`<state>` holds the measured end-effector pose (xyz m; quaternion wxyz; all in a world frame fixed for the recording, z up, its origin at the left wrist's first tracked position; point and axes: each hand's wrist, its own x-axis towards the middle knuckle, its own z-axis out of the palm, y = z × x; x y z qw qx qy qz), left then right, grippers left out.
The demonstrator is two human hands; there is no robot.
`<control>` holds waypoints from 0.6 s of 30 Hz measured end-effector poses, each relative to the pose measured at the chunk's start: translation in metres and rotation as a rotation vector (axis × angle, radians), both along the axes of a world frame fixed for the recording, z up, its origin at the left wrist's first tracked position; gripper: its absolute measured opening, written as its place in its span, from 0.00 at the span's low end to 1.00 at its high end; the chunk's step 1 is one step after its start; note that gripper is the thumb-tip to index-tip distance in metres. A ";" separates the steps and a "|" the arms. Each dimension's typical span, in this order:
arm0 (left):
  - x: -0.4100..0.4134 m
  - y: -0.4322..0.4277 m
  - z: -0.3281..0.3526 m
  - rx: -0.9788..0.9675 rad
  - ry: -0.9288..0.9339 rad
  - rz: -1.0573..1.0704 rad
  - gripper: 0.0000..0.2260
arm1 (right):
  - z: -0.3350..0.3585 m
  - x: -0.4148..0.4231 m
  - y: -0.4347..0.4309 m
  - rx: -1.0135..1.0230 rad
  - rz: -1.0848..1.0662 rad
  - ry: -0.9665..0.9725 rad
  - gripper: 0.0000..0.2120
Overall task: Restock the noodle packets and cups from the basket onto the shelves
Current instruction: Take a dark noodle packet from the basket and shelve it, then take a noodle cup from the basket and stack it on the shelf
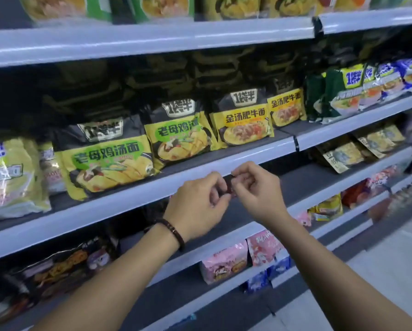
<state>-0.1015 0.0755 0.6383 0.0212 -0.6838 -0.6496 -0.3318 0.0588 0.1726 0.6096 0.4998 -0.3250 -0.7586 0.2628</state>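
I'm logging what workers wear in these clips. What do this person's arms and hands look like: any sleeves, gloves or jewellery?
No sleeves reach into view, and neither the left hand nor the right hand is gloved. A dark beaded bracelet circles the left wrist. No watch or ring shows on either side.

Noodle packets [104, 161] at centre left are glossy plastic film. The shelf edge [119, 201] across the middle looks smooth, pale, slightly shiny. The bracelet [174, 231] at lower centre has dark, polished beads.
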 end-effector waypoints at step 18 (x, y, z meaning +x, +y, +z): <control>0.069 -0.027 -0.486 -1.406 -0.426 0.048 0.07 | -0.482 0.174 -0.092 -1.372 -0.114 -0.716 0.19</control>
